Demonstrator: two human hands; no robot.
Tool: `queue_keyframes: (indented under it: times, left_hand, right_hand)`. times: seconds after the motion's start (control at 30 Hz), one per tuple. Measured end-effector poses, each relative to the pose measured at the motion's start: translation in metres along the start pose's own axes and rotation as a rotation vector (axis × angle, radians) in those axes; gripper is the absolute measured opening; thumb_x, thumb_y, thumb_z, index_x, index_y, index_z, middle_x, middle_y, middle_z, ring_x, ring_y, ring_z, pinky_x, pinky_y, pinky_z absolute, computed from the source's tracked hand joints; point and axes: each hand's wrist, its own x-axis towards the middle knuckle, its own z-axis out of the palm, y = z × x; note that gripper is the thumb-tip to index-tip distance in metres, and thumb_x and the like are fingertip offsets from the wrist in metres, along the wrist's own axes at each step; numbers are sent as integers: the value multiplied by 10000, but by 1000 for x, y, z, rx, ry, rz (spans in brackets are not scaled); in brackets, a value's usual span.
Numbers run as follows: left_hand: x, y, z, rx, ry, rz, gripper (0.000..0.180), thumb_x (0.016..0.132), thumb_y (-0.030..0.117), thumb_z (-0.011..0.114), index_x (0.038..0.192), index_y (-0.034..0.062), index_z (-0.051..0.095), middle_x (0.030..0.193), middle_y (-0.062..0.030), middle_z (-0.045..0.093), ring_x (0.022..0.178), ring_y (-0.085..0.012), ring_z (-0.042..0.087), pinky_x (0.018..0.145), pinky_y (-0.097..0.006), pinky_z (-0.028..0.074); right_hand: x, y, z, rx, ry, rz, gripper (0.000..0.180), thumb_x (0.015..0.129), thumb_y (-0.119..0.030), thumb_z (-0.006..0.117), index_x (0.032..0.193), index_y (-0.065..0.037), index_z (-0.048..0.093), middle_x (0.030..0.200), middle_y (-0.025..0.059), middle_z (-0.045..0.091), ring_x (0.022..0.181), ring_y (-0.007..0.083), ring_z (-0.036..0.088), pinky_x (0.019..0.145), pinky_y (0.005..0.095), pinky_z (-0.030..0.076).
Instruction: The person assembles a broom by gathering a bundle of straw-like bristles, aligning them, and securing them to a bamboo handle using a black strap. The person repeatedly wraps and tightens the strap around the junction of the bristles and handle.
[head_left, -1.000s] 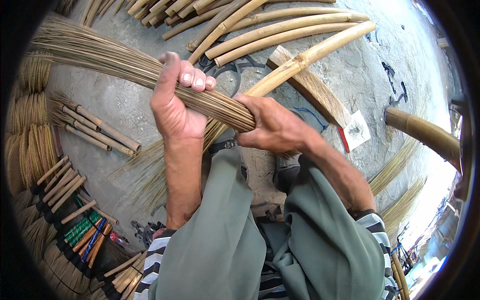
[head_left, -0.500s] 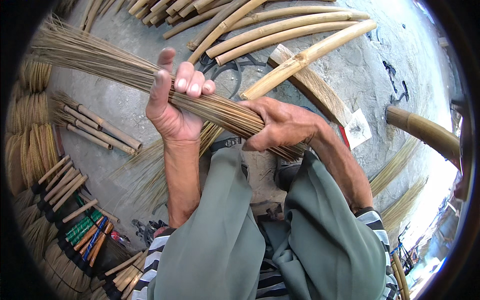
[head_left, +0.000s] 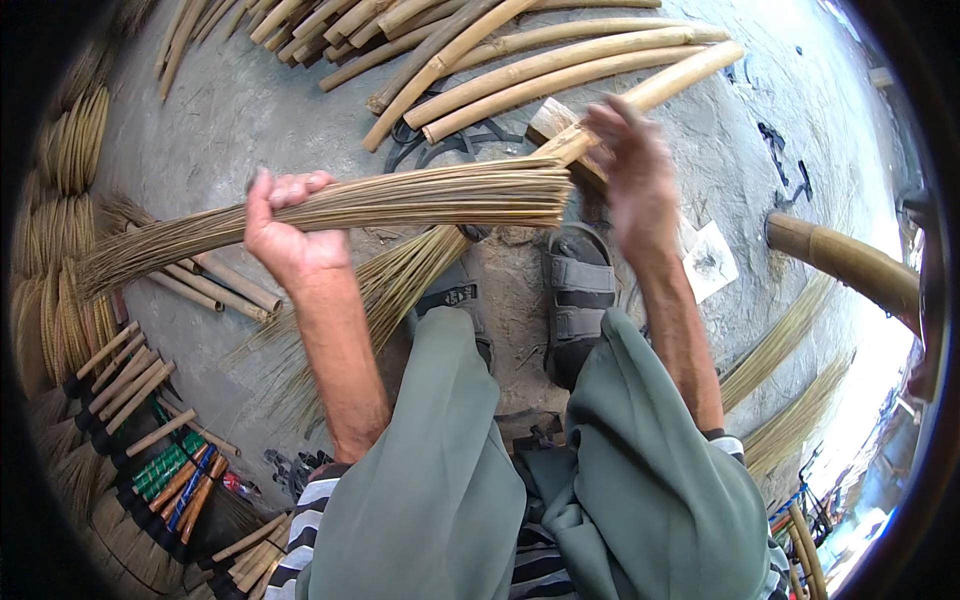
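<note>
Grey concrete floor [head_left: 250, 110] lies under everything; left hand [head_left: 290, 235] has its fingers closed around the bundle of thin straw sticks [head_left: 400, 205], long axis running left to right; right hand [head_left: 630, 170], open and blurred, is beside the cut ends, holding nothing; bamboo poles [head_left: 560, 60] lie beyond.

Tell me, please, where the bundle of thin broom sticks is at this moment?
In the head view, the stick bundle lies level at centre-left, gripped by the left hand, its cut end beside the open right hand.
</note>
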Motion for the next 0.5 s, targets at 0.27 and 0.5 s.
queue_keyframes:
  times: [0.27,0.5]
  left_hand:
    - [0,-2,-6,-76,43,-104,299,1046,102,742,830,162,544,690,55,480,633,-129,492,694,-374,528]
    - [-12,-28,-4,-54,-30,-140,372,1044,94,746,764,152,508,684,28,513,651,-152,528,712,-373,534]
  right_hand:
    - [-3,-8,-6,-35,-66,88,886,1197,-662,129,1661,-47,565,1734,197,541,1667,381,402,1395,602,234]
    - [-16,-4,18,277,-447,275,956,1155,-762,225,1662,-19,547,1637,227,617,1595,386,489,1361,549,342]
